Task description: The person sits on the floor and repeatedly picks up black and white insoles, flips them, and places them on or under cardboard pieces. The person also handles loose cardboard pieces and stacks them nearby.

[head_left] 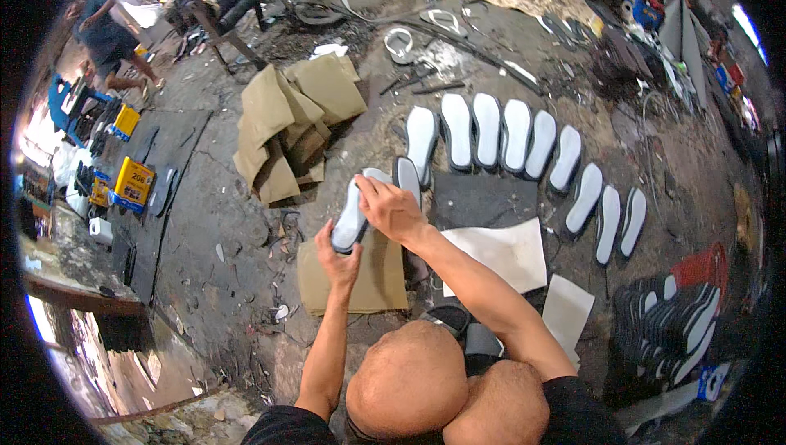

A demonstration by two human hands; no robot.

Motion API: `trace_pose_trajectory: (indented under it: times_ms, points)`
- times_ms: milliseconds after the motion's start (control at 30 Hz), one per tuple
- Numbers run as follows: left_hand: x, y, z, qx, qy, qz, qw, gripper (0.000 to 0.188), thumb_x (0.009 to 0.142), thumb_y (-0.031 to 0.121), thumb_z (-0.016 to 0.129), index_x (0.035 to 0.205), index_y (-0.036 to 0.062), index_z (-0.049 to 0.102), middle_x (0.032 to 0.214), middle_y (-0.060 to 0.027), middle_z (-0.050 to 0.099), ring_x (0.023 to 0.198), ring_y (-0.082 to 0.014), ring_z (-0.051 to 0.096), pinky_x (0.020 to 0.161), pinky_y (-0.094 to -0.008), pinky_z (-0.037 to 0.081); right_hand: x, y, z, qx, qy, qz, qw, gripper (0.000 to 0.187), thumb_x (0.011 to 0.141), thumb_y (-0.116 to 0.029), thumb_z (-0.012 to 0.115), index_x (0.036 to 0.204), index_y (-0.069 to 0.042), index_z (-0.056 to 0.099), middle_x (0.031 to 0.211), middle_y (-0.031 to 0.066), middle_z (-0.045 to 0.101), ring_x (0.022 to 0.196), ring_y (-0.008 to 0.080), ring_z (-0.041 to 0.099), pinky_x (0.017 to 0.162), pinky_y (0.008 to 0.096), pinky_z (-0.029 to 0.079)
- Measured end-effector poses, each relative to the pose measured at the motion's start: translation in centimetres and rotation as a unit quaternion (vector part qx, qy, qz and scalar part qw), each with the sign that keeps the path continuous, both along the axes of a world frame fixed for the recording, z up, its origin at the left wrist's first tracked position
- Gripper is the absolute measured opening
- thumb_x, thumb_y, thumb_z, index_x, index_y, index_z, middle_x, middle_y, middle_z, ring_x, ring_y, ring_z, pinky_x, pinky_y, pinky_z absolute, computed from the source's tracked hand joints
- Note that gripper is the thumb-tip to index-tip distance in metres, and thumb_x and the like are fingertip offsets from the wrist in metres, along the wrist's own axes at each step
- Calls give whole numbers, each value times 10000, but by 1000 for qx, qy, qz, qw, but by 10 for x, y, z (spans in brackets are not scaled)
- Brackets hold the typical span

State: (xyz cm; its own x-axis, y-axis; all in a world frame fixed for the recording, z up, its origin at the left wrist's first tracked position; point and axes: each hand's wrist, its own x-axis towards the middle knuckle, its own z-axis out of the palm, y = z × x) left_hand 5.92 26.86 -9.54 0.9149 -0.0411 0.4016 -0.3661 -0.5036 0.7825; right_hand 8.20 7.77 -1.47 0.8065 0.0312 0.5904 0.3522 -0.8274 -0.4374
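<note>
Between my two hands is a shoe sole point(350, 222) with a white upper face and a dark rim, held tilted over a brown sheet point(360, 285). My left hand point(340, 261) grips its near end, with the thumb along one side. My right hand point(393, 209) has its fingers bent together at the far end, partly covering it. Just beyond the right hand stand another white-faced sole point(407, 179) and part of a further one point(377, 175). A curved row of several similar soles point(516, 135) spreads from there to the right.
Crumpled brown sheets point(291, 121) lie ahead on the left. A dark square sheet point(483, 203) and white sheets point(499, 252) are right of my hands. More soles point(671, 326) are piled at right. Yellow boxes point(133, 183) and a person point(106, 36) are far left.
</note>
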Motion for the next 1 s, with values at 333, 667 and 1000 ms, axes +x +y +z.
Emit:
trace_pose_trajectory:
  times_ms: [333, 667, 1000]
  points:
    - [15, 99, -56, 152, 50, -4, 987, 434, 789, 56, 727, 1221, 67, 687, 1393, -170, 526, 1295, -400, 507, 1102, -455, 421, -69, -79, 91, 366, -11, -72, 928, 325, 1013, -154, 583, 1304, -22, 640, 1206, 178, 714, 1037, 304, 722, 904, 392, 568]
    - [33, 21, -46, 102, 127, 176, 971, 360, 819, 102, 716, 1173, 35, 697, 1240, -221, 610, 1239, -378, 549, 1017, -444, 459, -390, -97, 27, -2, 83, -266, 960, 356, 760, 28, 751, 1088, -110, 768, 1369, 297, 562, 1220, 464, 607, 960, 511, 550]
    - [-7, -124, -44, 180, 7, -66, 981, 900, 784, 329, 859, 1482, -35, 423, 1528, -315, 371, 1398, -449, 377, 1158, -533, 321, -556, -7, -90, -33, 297, -324, 898, 461, 771, -245, 834, 1220, -211, 732, 1317, 143, 628, 1181, 366, 620, 977, 509, 509]
